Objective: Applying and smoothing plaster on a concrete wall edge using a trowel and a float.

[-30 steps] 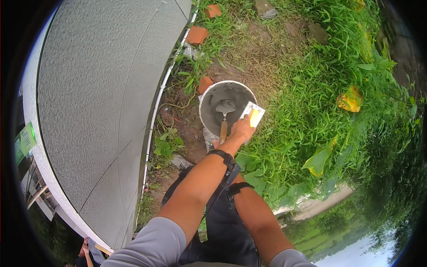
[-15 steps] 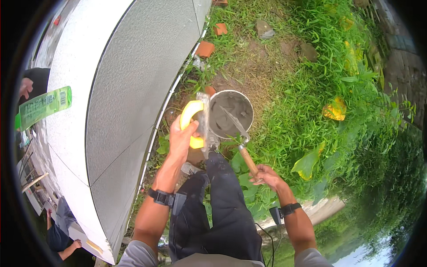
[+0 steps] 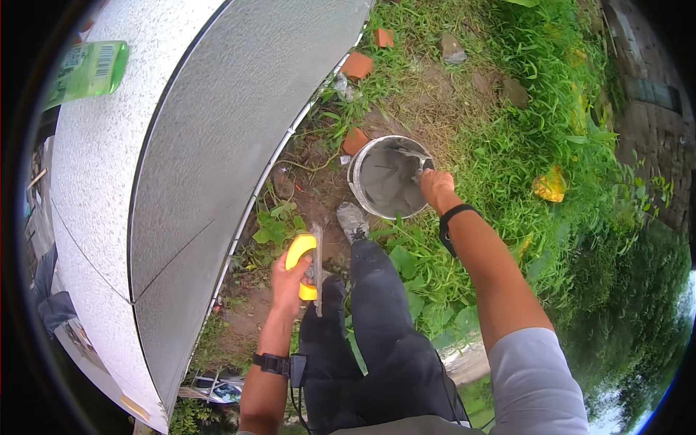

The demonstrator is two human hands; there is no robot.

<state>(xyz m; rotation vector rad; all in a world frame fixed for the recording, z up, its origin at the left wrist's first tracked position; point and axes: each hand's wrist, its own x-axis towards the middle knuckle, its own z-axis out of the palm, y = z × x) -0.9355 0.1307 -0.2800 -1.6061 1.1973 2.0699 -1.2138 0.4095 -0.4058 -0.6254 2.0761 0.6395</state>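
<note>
My left hand is closed round the yellow handle of a plastering trowel, held over my left leg with its thin, mortar-smeared blade on edge. At the rim of a round bucket, my right hand is closed on a pointing trowel. Only a bit of that trowel's metal shows beside the fist; the wooden handle is hidden by my fingers. Wet grey mortar lies inside the bucket, which leans slightly on the ground ahead of my shoe.
A grey-faced wall with a white top runs along my left, edged by a pale pipe. On that top stands a green bottle. Broken orange bricks and a stone lie beyond the bucket. Grass and leafy plants grow at the right.
My right hand has moved forward to the bucket with the pointing trowel. My left hand has drawn the plastering trowel back toward my leg, away from the bucket. The view has shifted.
</note>
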